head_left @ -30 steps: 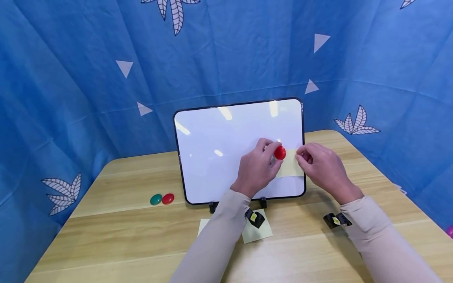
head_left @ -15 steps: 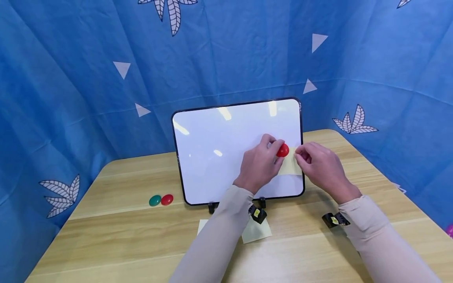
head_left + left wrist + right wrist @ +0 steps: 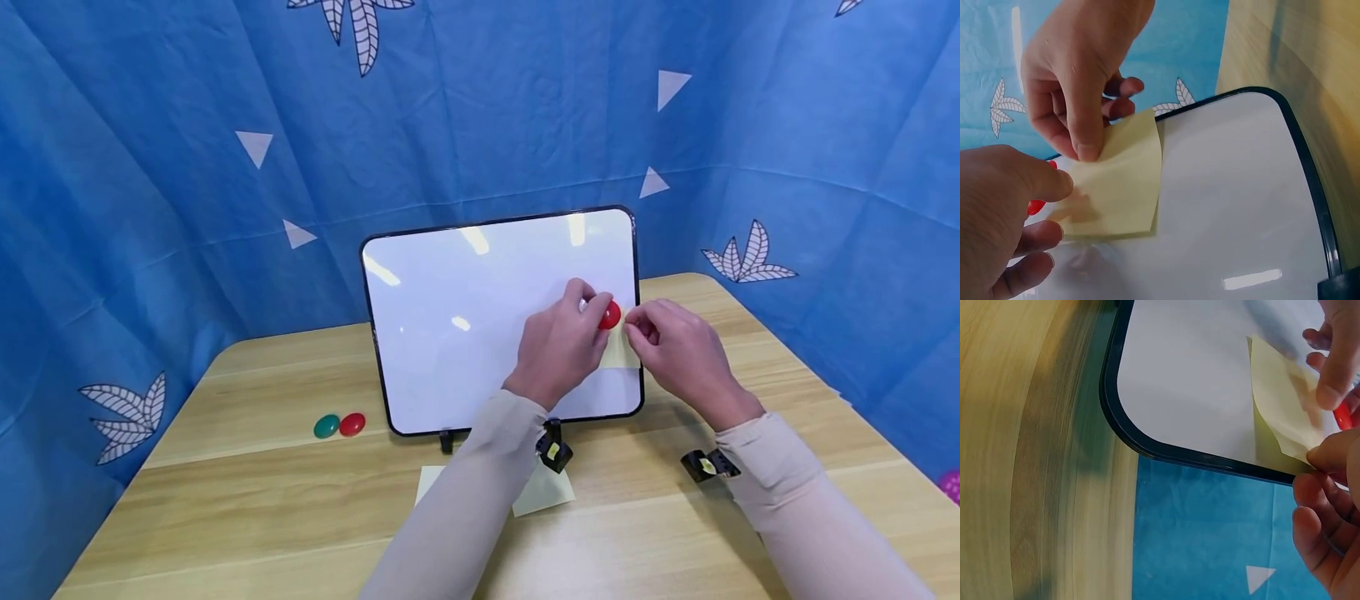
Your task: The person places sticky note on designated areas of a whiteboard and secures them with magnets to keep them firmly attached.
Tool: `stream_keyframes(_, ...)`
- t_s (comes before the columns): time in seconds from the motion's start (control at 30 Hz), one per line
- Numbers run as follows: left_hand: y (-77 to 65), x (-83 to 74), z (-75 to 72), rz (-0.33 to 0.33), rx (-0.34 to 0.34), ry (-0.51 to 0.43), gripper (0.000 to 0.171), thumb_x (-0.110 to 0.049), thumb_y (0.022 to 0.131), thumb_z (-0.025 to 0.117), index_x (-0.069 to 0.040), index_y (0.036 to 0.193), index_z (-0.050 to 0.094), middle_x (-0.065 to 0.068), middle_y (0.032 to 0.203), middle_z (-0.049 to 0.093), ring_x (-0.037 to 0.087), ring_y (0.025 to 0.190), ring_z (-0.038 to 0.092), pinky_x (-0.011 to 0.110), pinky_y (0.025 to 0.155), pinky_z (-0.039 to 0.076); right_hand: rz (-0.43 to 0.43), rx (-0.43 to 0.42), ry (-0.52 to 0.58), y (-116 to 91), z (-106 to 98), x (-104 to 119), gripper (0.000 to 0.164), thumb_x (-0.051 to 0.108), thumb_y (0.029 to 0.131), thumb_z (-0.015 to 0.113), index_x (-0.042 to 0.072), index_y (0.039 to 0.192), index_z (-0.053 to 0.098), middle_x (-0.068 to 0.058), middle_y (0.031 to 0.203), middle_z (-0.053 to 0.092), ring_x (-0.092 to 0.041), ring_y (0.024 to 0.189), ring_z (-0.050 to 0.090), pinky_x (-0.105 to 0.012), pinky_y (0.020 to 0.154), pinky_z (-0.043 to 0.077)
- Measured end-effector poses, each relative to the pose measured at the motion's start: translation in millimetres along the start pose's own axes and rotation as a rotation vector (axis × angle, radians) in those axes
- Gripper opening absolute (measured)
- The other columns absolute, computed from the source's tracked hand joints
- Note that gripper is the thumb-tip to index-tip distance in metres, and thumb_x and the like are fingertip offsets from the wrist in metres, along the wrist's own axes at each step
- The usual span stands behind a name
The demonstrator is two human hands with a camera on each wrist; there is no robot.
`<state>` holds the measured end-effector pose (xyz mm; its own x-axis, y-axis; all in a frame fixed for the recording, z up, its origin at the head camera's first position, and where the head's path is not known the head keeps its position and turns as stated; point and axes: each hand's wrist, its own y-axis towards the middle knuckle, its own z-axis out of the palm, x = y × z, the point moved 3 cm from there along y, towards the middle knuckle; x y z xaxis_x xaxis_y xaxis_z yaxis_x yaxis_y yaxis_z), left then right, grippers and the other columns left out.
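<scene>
— Seen from the head, what have you got?

— My left hand [image 3: 558,346] grips a red disc [image 3: 611,315] between thumb and fingers, and my right hand [image 3: 682,346] pinches the right side of a yellow note [image 3: 619,357]. The note is at the whiteboard [image 3: 465,333], close to its right rim, with white face running wide from my left hand to the opposite rim. The board stands on black feet [image 3: 447,442] on the tabletop [image 3: 262,500]; left of it lie a green disc [image 3: 326,426] and a second red disc [image 3: 352,424], side by side. Pale notes [image 3: 543,493] lie in front, partly hidden by my left sleeve [image 3: 480,492].

— And from the left wrist?

— One corner of the yellow note reaches the black rim, my right thumb along that same side. White surface stretches between the note and the board's rounded corner. My left hand hides most of the gripped disc.

— From the right wrist?

— The yellow note bows off the board, shadow beneath it. My right fingertips pinch it near the rim, with the blue curtain [image 3: 480,108] beyond. Whether the disc touches the note, I can't tell.
</scene>
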<state>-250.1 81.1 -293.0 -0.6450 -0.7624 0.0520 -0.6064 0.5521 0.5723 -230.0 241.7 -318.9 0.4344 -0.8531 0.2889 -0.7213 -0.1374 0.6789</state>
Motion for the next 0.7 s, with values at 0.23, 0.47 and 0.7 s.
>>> stream_keyframes(0.23, 1.6, -1.4, 5.2, -0.027, 0.021, 0.01, 0.051, -0.035, 0.086, 0.079, -0.017, 0.131, 0.063, 0.004, 0.119, 0.058, 0.009, 0.077, 0.064, 0.017, 0.068, 0.053, 0.002, 0.013, 0.004, 0, 1, 1, 0.012, 0.003, 0.086, 0.076, 0.005, 0.096, 0.071, -0.007, 0.081, 0.062, -0.02, 0.069, 0.054, -0.035, 0.059, 0.05)
stream_keyframes(0.47, 2.1, -0.8, 8.2, -0.026, -0.006, 0.016, 0.043, -0.033, 0.089, 0.075, -0.019, 0.128, 0.062, 0.004, 0.115, 0.057, 0.009, 0.073, 0.063, 0.018, 0.064, 0.053, -0.006, 0.006, 0.009, -1, 2, -1, 0.009, 0.003, 0.087, 0.074, 0.006, 0.095, 0.07, -0.006, 0.08, 0.061, -0.02, 0.068, 0.053, -0.035, 0.058, 0.049)
stream_keyframes(0.7, 3.4, -1.9, 10.6, -0.03, -0.01, 0.001, 0.045, -0.033, 0.088, 0.077, -0.02, 0.128, 0.063, 0.004, 0.115, 0.057, 0.01, 0.076, 0.064, 0.019, 0.067, 0.054, 0.001, 0.013, 0.005, -1, 1, -2, 0.01, 0.004, 0.087, 0.074, 0.005, 0.096, 0.07, -0.007, 0.082, 0.062, -0.02, 0.069, 0.054, -0.035, 0.059, 0.05)
